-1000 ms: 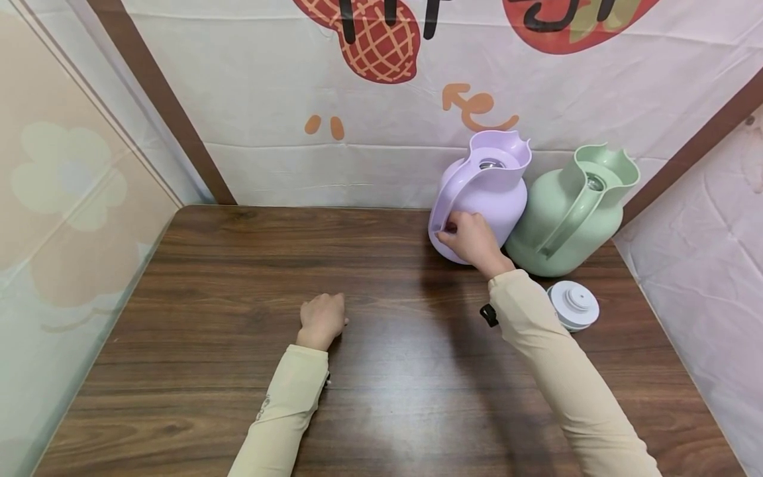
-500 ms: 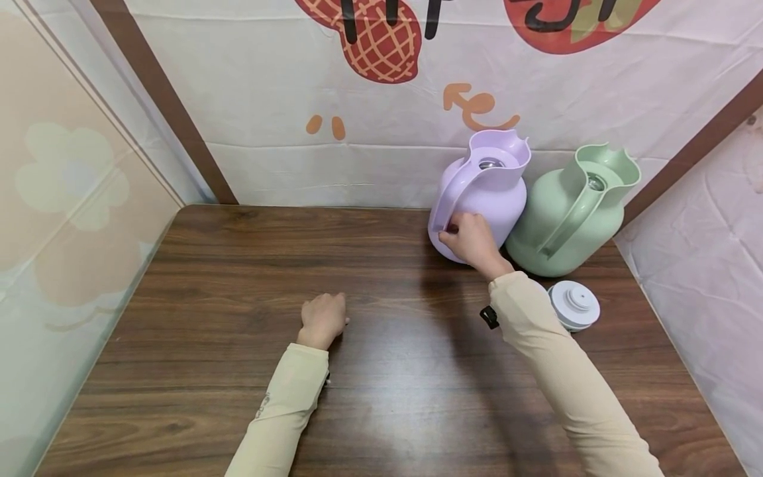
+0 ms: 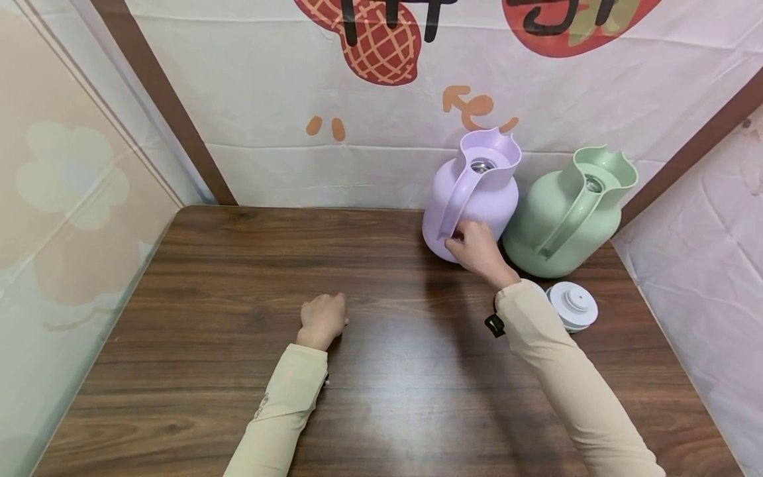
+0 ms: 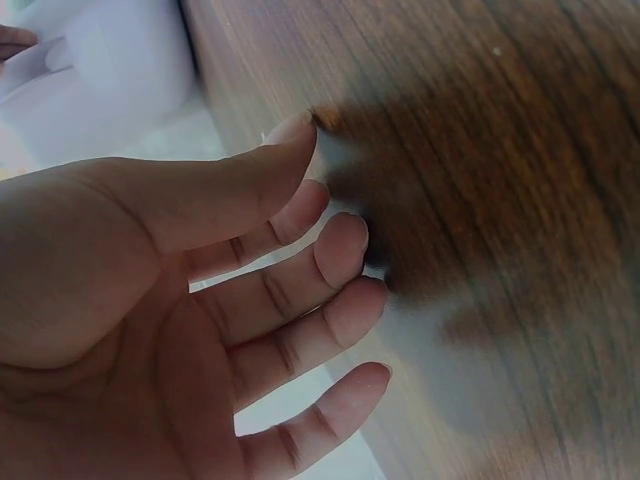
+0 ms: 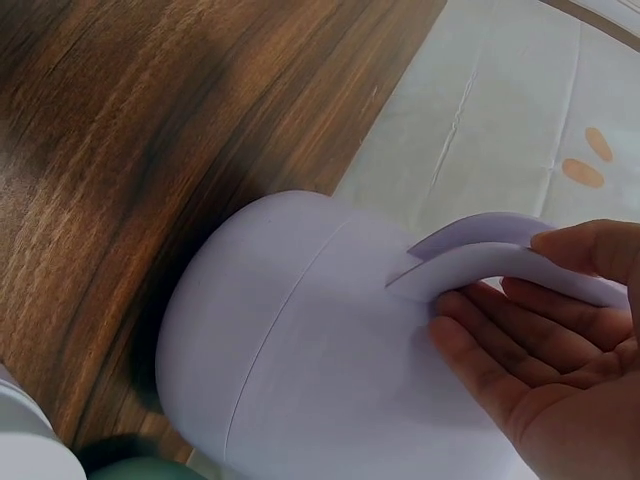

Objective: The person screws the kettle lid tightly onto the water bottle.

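A lilac thermos jug point(image 3: 501, 199) stands lidless at the back of the table, its open top showing. My right hand point(image 3: 477, 252) grips the lower part of its handle; in the right wrist view the thumb lies on the handle point(image 5: 500, 262) and the fingers reach through beneath it. Close by on the right is a green thermos jug point(image 3: 557, 225), also lidless. My left hand point(image 3: 324, 319) rests at the middle of the table, holding nothing; the left wrist view shows its fingers point(image 4: 345, 310) loosely bent near the wood.
A round white lid point(image 3: 575, 306) lies in front of the green jug, and part of another white piece shows beside it, mostly behind my right sleeve point(image 3: 566, 371). A printed cloth wall point(image 3: 334, 172) rises behind the wooden table point(image 3: 268, 252).
The lilac jug has turned and shifted slightly left, so its handle faces more toward me. My right hand has moved a little right and nearer with the handle. My left hand stays put.
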Demonstrator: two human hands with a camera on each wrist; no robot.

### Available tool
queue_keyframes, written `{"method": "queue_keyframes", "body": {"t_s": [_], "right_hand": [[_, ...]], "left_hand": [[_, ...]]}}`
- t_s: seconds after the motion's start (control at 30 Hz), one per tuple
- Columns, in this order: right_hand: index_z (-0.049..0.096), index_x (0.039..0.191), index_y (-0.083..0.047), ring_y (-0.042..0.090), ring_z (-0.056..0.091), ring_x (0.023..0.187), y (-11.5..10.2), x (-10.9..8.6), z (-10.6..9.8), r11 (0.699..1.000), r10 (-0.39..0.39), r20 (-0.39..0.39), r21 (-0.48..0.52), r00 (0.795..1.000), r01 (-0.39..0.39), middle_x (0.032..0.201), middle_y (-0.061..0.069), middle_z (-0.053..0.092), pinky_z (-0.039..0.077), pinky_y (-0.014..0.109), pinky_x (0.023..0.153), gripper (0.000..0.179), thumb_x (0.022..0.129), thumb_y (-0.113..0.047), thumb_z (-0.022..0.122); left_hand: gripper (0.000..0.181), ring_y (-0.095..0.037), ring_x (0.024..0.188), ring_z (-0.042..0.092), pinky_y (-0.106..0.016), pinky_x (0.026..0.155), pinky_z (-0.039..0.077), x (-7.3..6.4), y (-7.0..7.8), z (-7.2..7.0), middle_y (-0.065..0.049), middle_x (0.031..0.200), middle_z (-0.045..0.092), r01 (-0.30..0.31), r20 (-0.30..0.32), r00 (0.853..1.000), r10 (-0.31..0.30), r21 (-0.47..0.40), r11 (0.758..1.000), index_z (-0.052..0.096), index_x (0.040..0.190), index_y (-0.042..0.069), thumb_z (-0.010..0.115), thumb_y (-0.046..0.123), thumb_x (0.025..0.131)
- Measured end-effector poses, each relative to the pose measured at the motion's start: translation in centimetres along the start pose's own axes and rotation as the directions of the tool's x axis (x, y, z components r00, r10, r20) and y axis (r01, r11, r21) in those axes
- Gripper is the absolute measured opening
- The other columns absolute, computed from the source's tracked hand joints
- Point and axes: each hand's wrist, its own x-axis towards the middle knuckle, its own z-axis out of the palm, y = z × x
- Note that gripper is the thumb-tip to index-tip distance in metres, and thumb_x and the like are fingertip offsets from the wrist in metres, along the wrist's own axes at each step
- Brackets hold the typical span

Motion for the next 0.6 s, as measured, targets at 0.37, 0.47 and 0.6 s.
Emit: {"method": "queue_keyframes", "body": {"t_s": [0.37,0.47,0.6], "right_hand": [[0.062,0.080,0.006,0.027,0.057,0.070,0.01,-0.66,-0.11,0.997,-0.073,0.030,0.022,0.997,0.072,0.076,0.016,0.064,0.045,0.040,0.065,0.009,0.074,-0.001,0.059],[0.061,0.078,0.005,0.028,0.058,0.072,-0.07,-0.76,0.02,0.994,-0.106,0.029,0.035,0.994,0.105,0.077,0.016,0.064,0.045,0.040,0.066,0.007,0.074,0.001,0.058],[0.060,0.074,0.003,0.026,0.057,0.068,-0.32,-0.96,0.21,0.989,-0.142,0.029,0.044,0.989,0.141,0.074,0.014,0.063,0.045,0.040,0.065,0.004,0.072,0.000,0.058]], "left_hand": [[0.031,-0.036,0.092,0.059,-0.052,0.079,0.042,-0.01,-0.04,-0.07,-0.020,0.096,0.063,-0.003,0.012,1.000,0.003,0.000,1.000,0.060,0.107,0.002,0.068,0.019,0.081],[0.030,-0.035,0.092,0.059,-0.052,0.079,0.042,0.00,-0.03,-0.08,-0.019,0.096,0.063,-0.003,0.008,1.000,0.003,-0.002,1.000,0.060,0.105,0.002,0.068,0.018,0.082],[0.032,-0.036,0.092,0.059,-0.052,0.079,0.042,0.02,-0.03,-0.10,-0.020,0.097,0.063,-0.004,0.009,1.000,0.004,-0.002,1.000,0.060,0.108,0.002,0.068,0.018,0.082]]}}
